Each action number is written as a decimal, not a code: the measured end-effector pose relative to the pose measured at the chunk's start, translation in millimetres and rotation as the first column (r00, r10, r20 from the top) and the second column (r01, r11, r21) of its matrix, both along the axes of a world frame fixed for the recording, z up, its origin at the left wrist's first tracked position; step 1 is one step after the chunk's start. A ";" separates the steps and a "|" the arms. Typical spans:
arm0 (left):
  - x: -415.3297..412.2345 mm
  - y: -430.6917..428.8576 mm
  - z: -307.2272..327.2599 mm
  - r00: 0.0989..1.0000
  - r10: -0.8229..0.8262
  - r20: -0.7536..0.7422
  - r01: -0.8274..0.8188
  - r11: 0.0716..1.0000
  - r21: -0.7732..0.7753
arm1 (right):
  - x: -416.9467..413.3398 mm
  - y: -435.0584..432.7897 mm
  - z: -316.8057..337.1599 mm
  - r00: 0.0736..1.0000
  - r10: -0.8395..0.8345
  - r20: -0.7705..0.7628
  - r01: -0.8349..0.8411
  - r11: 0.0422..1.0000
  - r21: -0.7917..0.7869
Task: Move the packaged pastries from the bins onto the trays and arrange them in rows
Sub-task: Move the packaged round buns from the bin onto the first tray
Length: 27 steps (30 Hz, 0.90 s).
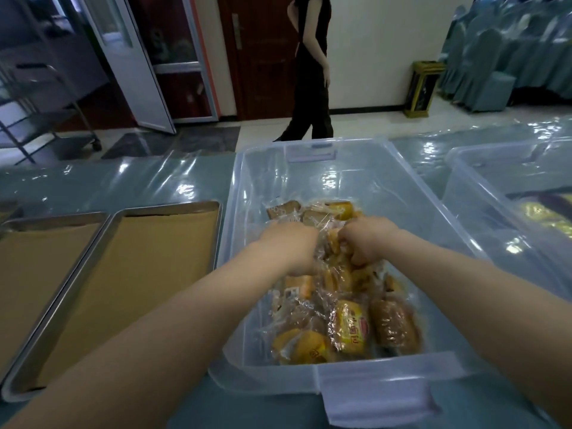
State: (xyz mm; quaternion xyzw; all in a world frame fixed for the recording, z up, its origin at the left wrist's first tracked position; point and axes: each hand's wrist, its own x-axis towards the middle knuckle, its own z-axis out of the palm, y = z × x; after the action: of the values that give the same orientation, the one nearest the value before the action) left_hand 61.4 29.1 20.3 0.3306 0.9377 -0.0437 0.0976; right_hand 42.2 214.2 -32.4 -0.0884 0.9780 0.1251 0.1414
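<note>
A clear plastic bin [411,212] stands in front of me, holding several packaged pastries [349,326] in clear and yellow wrappers. Both my hands reach down into it. My left hand [289,246] grips wrapped pastries near the bin's middle, fingers curled into the pile. My right hand [365,243] is curled round the wrapper of a pastry right beside it. Left of the bin lies a metal tray [221,209] lined with brown paper, nothing on it. A second lined tray [62,216] lies further left.
A second clear bin [464,193] with yellow packages stands at the right. The table [123,184] has a shiny plastic cover. A person in black walks past beyond the table. A metal rack stands at the far left, covered chairs at the far right.
</note>
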 end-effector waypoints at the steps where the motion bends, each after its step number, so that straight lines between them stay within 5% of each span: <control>1: -7.2 11.4 -5.8 0.999 0.003 0.032 -0.001 0.999 -0.042 | -0.2 1.3 1.1 1.000 0.003 -0.004 -0.003 1.000 0.014; 6: -17.1 29.0 -53.0 0.957 0.071 0.282 -0.010 0.978 -0.211 | -2.1 7.7 -1.3 1.000 0.008 0.013 -0.008 0.999 0.039; 12: -23.7 19.5 -65.3 0.985 0.129 0.117 -0.101 0.970 -0.220 | -4.4 12.3 6.5 0.999 -0.043 0.014 0.043 0.998 -0.043; 22: -38.9 16.5 -35.3 0.944 0.308 -0.118 -0.272 0.930 0.246 | -0.2 13.7 37.4 0.981 -0.074 -0.179 0.037 0.979 -0.199; 27: -30.5 -9.3 11.5 0.919 0.350 -0.182 -0.183 0.787 0.589 | 19.4 5.7 70.6 0.931 -0.153 -0.332 -0.019 0.887 -0.462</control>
State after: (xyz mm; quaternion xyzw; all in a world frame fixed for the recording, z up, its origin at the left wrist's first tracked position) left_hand 30.8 19.8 31.8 0.1978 0.9500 0.2015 -0.1329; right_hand 61.6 219.9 38.2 -0.0602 0.9914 -0.0994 -0.0602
